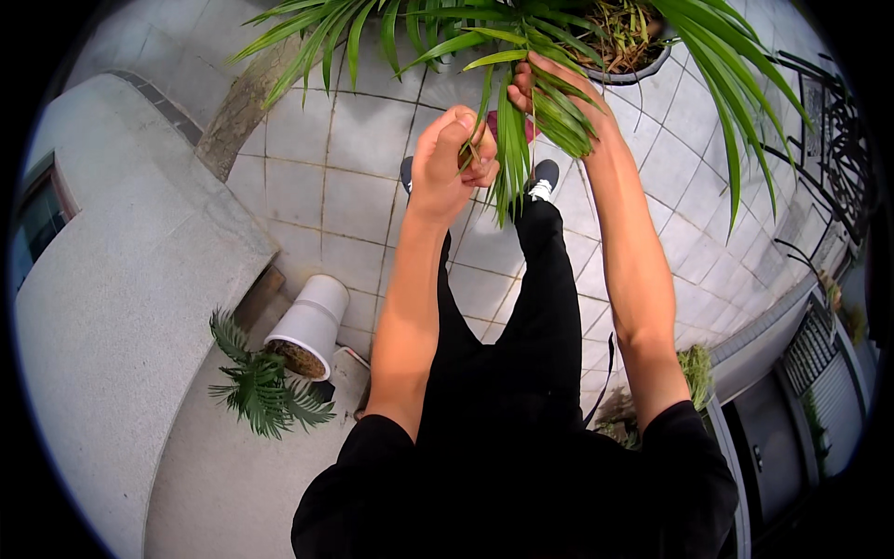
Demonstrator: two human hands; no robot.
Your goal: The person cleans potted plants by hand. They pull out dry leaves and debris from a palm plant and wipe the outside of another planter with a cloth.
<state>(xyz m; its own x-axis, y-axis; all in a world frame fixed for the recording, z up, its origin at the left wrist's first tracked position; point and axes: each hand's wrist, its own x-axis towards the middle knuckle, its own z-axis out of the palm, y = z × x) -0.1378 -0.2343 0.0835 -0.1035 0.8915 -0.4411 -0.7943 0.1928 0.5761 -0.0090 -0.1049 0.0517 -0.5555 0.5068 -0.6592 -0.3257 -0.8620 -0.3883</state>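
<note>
White planter (pixel 312 310), floor tiles (pixel 358 207), ironwork (pixel 841 154)

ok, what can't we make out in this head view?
- Inside of the left hand: head view, hidden by its curled fingers.
- Right hand's grip: head view, part of the hand is covered by palm leaves.
- Pink-red object: head view, leaves cover most; kind unclear.
- Dark plant pot: head view, cut off by the upper edge.
- Left shoe: head view, mostly behind the left wrist.
</note>
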